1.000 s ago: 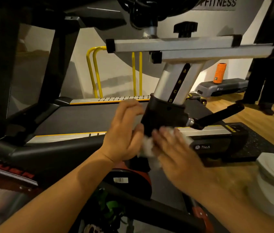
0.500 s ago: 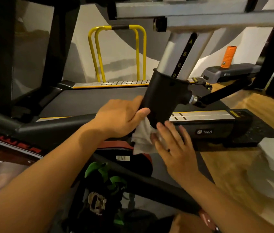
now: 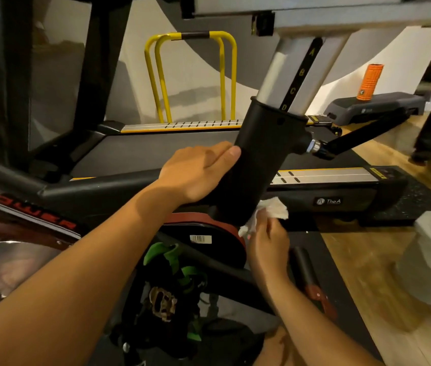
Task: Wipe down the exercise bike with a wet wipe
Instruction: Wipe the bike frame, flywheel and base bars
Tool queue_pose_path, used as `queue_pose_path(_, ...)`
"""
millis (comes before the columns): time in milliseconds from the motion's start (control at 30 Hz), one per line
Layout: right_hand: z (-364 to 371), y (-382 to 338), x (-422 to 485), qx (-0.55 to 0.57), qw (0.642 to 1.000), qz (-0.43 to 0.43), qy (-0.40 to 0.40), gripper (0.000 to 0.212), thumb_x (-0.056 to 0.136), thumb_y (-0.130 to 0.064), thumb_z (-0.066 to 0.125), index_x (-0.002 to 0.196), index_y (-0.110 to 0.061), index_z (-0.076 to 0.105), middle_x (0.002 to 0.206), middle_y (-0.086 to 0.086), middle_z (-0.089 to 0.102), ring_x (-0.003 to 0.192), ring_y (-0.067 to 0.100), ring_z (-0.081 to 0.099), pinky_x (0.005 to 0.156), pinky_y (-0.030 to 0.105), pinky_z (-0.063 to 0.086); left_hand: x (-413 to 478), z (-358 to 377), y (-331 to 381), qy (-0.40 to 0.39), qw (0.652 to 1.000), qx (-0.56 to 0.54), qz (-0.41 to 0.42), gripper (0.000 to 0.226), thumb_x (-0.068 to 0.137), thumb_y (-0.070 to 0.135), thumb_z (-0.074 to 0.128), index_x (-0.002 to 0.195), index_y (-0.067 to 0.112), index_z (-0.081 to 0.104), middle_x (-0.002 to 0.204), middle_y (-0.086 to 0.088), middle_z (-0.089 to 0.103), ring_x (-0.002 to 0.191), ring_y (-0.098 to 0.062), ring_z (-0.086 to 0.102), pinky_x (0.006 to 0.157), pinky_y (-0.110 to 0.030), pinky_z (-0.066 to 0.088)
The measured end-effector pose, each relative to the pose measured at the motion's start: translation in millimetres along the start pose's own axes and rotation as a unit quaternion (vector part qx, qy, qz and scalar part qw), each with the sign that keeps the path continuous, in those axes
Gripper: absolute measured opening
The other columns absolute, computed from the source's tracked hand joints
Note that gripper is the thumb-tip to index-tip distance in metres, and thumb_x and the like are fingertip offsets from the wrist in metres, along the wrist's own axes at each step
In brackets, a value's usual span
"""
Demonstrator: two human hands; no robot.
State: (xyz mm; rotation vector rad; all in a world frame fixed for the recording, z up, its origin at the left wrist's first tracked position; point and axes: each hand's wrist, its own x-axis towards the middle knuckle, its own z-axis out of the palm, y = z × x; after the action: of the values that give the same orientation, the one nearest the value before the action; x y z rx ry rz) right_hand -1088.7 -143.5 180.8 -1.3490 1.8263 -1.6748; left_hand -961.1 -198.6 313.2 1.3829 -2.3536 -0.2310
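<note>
The person is bending low beside the exercise bike point(image 3: 98, 192) and is working near the bottom of the black sleeve point(image 3: 264, 159) that is carrying the silver seat post point(image 3: 283, 72). The left hand point(image 3: 198, 173) is gripping this sleeve from the side, with the thumb lying on its front and the fingers going around behind it, probably to steady it. The right hand point(image 3: 267, 241) is pinching the crumpled white wet wipe point(image 3: 275, 208) between its fingers and is holding it against the lower right edge of the sleeve, just above the red-trimmed guard point(image 3: 225, 228). In my judgement the task is somewhere in the middle: the wiping is going on at this joint, but the surfaces are dark and I cannot tell which parts are already clean. The seat post with its letters, the pedal with the green strap point(image 3: 172, 260) and the long frame bar are looking like what is remaining to do
</note>
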Motion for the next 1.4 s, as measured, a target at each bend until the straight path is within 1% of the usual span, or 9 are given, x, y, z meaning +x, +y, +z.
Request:
queue_pose_path(267, -10.0, -23.4, 26.5, 0.089, 0.981, -0.119, 0.126, 0.023, 0.1, -0.016, 0.05, 0.084, -0.008, 0.064, 0.073, -0.005, 0.064, 0.072, -0.001, 0.063, 0.064, 0.013, 0.048, 1.6, 2.5, -1.1, 0.036, 0.984, -0.162, -0.064, 0.072, 0.097, 0.067, 0.008, 0.129, 0.032, 0.063, 0.125, 0.003, 0.063, 0.117, -0.018, 0.055, 0.104, -0.041, 0.038)
queue_pose_path(500, -15.4, -10.8, 42.5, 0.014, 0.959, -0.269, 0.091, 0.018, 0.076, 0.009, 0.07, 0.093, 0.003, 0.069, 0.096, 0.019, 0.06, 0.093, 0.008, 0.05, 0.086, 0.006, 0.039, -3.8, 3.3, -2.8, 0.048, 0.994, -0.093, -0.025, 0.061, 0.102, 0.055, 0.016, 0.115, 0.025, 0.067, 0.095, -0.004, 0.067, 0.093, -0.024, 0.059, 0.084, -0.039, 0.046)
queue_pose_path(633, -10.5, -9.0, 43.5, -0.047, 0.941, -0.323, 0.088, 0.017, 0.085, -0.012, 0.061, 0.096, 0.0, 0.066, 0.1, 0.014, 0.057, 0.093, 0.017, 0.051, 0.08, 0.015, 0.041, -17.4, 13.2, -1.1, 0.053, 0.996, 0.05, 0.042, 0.049, 0.106, 0.044, 0.025, 0.149, 0.023, 0.036, 0.114, -0.001, 0.062, 0.109, -0.02, 0.053, 0.107, -0.04, 0.035)
queue_pose_path(733, -2.4, 32.6, 10.4, -0.18, 0.917, -0.352, -0.053, 0.026, 0.086, -0.024, 0.054, 0.096, -0.007, 0.071, 0.091, 0.01, 0.066, 0.079, 0.026, 0.062, 0.071, 0.028, 0.049, -45.9, 35.2, -12.5, 0.064, 0.978, 0.179, 0.088, 0.068, 0.103, 0.049, 0.025, 0.158, 0.014, 0.003, 0.165, -0.006, 0.011, 0.152, -0.024, 0.006, 0.123, -0.048, 0.002)
queue_pose_path(933, -18.0, -47.0, 51.6, -0.065, 0.928, -0.356, 0.087, 0.018, 0.086, -0.011, 0.061, 0.096, 0.0, 0.071, 0.083, 0.014, 0.069, 0.074, 0.02, 0.063, 0.071, 0.012, 0.038, -77.6, 43.2, -22.7, 0.018, 0.954, 0.29, 0.077, 0.076, 0.098, 0.053, 0.031, 0.156, 0.017, -0.003, 0.163, -0.01, -0.013, 0.15, -0.035, -0.016, 0.12, -0.059, 0.005)
queue_pose_path(1067, -1.0, -9.2, 18.8, -0.155, 0.932, -0.326, -0.038, 0.014, 0.083, -0.012, 0.065, 0.096, -0.008, 0.071, 0.077, 0.009, 0.067, 0.066, 0.022, 0.063, 0.061, 0.02, 0.043, -103.3, 47.5, -12.4, -0.102, 0.951, 0.293, -0.003, 0.085, 0.096, 0.062, 0.036, 0.154, 0.028, -0.015, 0.156, -0.003, -0.038, 0.14, -0.034, -0.038, 0.119, -0.062, -0.005)
queue_pose_path(1167, 0.6, -2.5, 6.1, -0.153, 0.948, -0.233, -0.15, 0.008, 0.081, -0.008, 0.067, 0.084, -0.015, 0.071, 0.072, 0.008, 0.069, 0.064, 0.029, 0.067, 0.056, 0.025, 0.047, -127.7, 51.9, -9.0, -0.181, 0.933, 0.306, -0.051, 0.076, 0.097, 0.064, 0.029, 0.157, 0.029, -0.001, 0.161, -0.001, -0.025, 0.141, -0.033, -0.036, 0.118, -0.062, -0.009)
queue_pose_path(1267, -10.0, -46.9, 37.5, -0.099, 0.963, -0.248, -0.039, 0.007, 0.085, -0.017, 0.068, 0.091, -0.017, 0.072, 0.075, 0.0, 0.068, 0.07, 0.02, 0.064, 0.072, 0.028, 0.048, -135.8, 52.3, -6.4, -0.186, 0.932, 0.301, -0.071, 0.073, 0.099, 0.062, 0.025, 0.157, 0.027, 0.0, 0.164, 0.0, -0.017, 0.148, -0.031, -0.024, 0.12, -0.058, -0.004)
queue_pose_path(1400, -7.2, -46.2, 26.3, -0.128, 0.955, -0.264, -0.037, 0.007, 0.088, -0.014, 0.066, 0.095, -0.012, 0.069, 0.074, -0.003, 0.064, 0.066, 0.001, 0.052, 0.08, 0.001, 0.031, -137.6, 52.8, -10.1, -0.167, 0.952, 0.247, -0.069, 0.071, 0.099, 0.061, 0.03, 0.157, 0.026, 0.01, 0.166, 0.0, 0.002, 0.152, -0.026, -0.001, 0.123, -0.05, 0.005)
